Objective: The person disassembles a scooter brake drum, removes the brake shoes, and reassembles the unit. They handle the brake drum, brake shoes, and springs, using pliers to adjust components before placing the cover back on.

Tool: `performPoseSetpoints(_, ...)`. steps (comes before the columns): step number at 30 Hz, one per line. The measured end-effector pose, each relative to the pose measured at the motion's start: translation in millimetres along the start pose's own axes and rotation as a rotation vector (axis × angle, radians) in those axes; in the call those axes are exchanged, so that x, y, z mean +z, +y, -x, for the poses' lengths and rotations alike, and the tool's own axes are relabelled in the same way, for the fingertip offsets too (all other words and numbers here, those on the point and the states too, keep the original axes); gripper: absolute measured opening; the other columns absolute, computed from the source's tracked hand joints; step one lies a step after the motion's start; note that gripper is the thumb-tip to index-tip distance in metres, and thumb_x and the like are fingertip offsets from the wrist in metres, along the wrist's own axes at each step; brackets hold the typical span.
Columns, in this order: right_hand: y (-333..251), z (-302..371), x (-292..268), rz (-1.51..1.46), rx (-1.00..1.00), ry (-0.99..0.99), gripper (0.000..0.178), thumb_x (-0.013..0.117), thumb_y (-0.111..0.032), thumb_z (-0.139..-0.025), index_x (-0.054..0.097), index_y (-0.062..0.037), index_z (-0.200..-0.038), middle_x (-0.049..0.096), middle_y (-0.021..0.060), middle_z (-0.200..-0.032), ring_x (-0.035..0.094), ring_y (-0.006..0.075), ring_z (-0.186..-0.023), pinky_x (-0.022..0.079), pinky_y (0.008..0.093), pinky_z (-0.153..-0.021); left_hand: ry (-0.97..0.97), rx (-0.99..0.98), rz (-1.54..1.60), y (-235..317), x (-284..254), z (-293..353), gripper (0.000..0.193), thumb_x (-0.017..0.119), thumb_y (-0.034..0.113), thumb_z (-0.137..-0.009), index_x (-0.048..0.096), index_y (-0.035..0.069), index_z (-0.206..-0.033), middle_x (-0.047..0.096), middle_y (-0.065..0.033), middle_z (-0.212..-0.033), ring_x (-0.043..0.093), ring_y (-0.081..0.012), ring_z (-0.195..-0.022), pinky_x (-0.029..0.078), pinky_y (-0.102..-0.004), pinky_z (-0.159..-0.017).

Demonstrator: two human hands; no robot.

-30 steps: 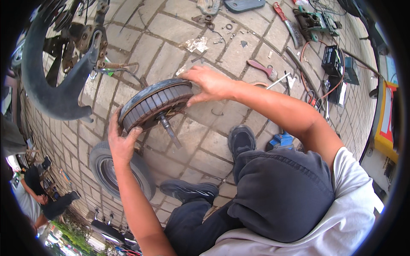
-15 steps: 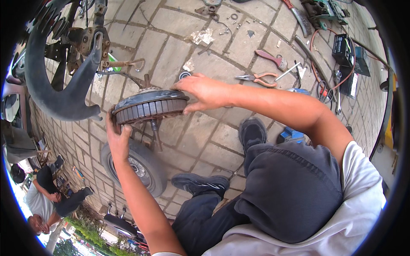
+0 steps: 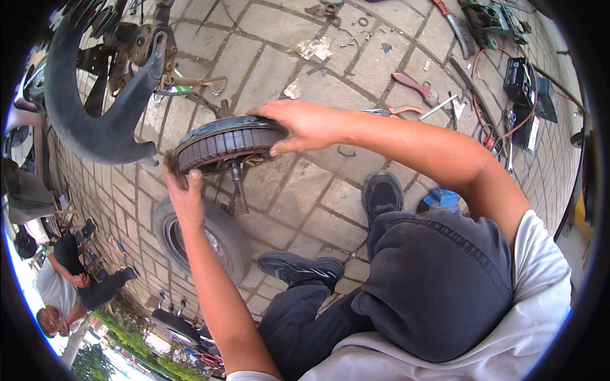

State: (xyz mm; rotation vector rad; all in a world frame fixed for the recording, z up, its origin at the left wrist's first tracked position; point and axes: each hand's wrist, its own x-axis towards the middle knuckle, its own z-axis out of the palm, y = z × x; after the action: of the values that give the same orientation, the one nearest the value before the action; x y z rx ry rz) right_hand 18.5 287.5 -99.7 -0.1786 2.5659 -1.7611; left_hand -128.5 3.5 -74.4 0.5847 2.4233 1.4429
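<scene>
Between my two hands a round hub motor stator (image 3: pixel 223 143) is held up on edge above the paving, slightly tilted. Dark segments line its rim, and a black plate covers its far side. Its metal axle (image 3: pixel 239 188) sticks out toward me, the other end showing beyond the plate. My left hand (image 3: pixel 185 193) grips the left edge, thumb on the near side. Wrapped over the right edge is my right hand (image 3: pixel 302 129), with its thumb at the near side. Just below the stator lies a wheel with a tyre (image 3: pixel 219 244).
A dark curved vehicle frame part (image 3: pixel 95 136) stands at the left. Pliers (image 3: pixel 397 112), a paintbrush (image 3: pixel 416 87), a battery (image 3: pixel 519 80) and blue pieces (image 3: pixel 440 199) lie on the right. A knife (image 3: pixel 456 28) lies farther off. Another person (image 3: pixel 60 279) sits at the lower left.
The stator has tipped a little, showing more of its near underside and axle base. Both hands keep their grip. The whole view has shifted slightly, and my right hand now partly covers the pliers.
</scene>
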Motion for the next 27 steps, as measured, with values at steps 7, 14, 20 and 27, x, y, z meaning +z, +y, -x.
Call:
performPoseSetpoints(7, -4.5, -0.4, 9.8, 0.034, -0.035, 0.052, 0.078, 0.081, -0.017, -0.075, 0.042, 0.0015, -0.14, 0.056, 0.0221, -0.126, 0.054, 0.039, -0.118, 0.045, 0.0442, -0.101, -0.103, -0.571, -0.128, 24.7, 1.9, 50.7, 0.045, 0.061, 0.041, -0.098, 0.064, -0.003, -0.108, 0.063, -0.003, -0.081, 0.056, -0.0105, -0.069, 0.045, -0.025, -0.063)
performPoseSetpoints(14, -18.0, -11.2, 17.2, 0.113, 0.008, 0.065, 0.079, 0.082, -0.019, -0.073, 0.043, 0.0006, -0.139, 0.059, 0.0214, -0.12, 0.057, 0.0397, -0.113, 0.047, 0.0447, -0.098, -0.283, -0.298, -0.672, 38.4, 25.9, 42.1, 0.05, 0.062, 0.042, -0.092, 0.066, -0.008, -0.096, 0.067, -0.0198, -0.079, 0.064, -0.0317, -0.071, 0.05, -0.0405, -0.07)
performPoseSetpoints(20, -24.8, -10.2, 12.6, 0.128, 0.04, 0.037, 0.08, 0.083, -0.021, -0.072, 0.044, 0.0, -0.139, 0.059, 0.0218, -0.116, 0.06, 0.0403, -0.108, 0.05, 0.0456, -0.094, -0.24, -0.291, -0.922, 46.1, 38.2, 36.4, 0.054, 0.055, 0.047, -0.094, 0.065, -0.007, -0.089, 0.064, -0.0325, -0.083, 0.062, -0.0499, -0.086, 0.048, -0.0522, -0.078)
performPoseSetpoints(27, -20.0, -9.5, 20.4, 0.154, -0.091, 0.131, 0.079, 0.083, -0.03, -0.072, 0.047, 0.0021, -0.135, 0.058, 0.0241, -0.123, 0.057, 0.0421, -0.115, 0.047, 0.0471, -0.097, -0.226, -0.363, -0.898, 50.9, 33.3, 34.1, 0.055, 0.056, 0.053, -0.09, 0.068, 0.0, -0.089, 0.069, -0.0245, -0.084, 0.068, -0.0428, -0.083, 0.052, -0.0508, -0.075)
